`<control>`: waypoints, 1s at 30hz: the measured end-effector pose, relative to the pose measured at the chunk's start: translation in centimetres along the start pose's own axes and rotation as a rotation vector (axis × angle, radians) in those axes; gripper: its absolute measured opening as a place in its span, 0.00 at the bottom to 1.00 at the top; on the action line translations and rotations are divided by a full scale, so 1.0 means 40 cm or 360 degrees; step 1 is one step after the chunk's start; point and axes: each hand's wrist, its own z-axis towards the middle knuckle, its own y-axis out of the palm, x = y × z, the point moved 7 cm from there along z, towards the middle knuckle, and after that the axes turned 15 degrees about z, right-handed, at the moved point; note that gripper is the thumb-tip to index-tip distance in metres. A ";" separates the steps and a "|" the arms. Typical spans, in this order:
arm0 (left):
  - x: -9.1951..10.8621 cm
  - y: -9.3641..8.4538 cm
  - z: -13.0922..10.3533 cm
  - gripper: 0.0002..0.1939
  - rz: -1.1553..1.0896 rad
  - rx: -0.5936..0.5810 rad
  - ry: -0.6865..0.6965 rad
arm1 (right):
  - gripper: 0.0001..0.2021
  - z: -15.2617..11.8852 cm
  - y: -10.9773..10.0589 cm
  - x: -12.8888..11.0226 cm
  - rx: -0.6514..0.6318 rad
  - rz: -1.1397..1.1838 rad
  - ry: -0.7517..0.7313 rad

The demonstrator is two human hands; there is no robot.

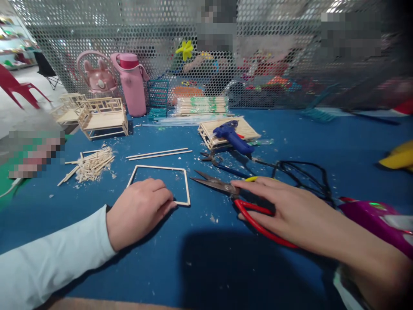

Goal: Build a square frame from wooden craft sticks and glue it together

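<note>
My left hand [143, 211] is closed, its fingers pressed down at the near side of a rectangular frame [187, 185] of thin wooden sticks lying flat. The hand covers the frame's near left corner. To the right, my right hand [274, 206] is around the red-handled scissors [258, 221]. Its index finger lies along the pivot and its thumb is at the lower handle. The scissor blades are slightly apart and point at the frame's right side. Beyond the frame lie two loose sticks [158, 154].
A pile of stick offcuts [93, 165] lies left. Behind are small stick-built benches [103, 118], a pink bottle [133, 86] and bundled sticks [203, 104]. A blue glue gun [234, 137] rests on a stick panel [247, 125]. Pliers [211, 158] and a black cord [303, 165] lie nearby.
</note>
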 end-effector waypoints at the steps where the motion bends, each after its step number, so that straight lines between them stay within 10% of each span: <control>1: 0.000 0.000 0.000 0.14 -0.0002 -0.0001 -0.0003 | 0.22 0.004 0.005 0.000 -0.0010 -0.0005 0.0005; 30: 0.002 0.011 -0.001 0.14 -0.0025 -0.0056 -0.0017 | 0.19 0.053 0.031 -0.007 -0.0052 -0.0016 -0.0195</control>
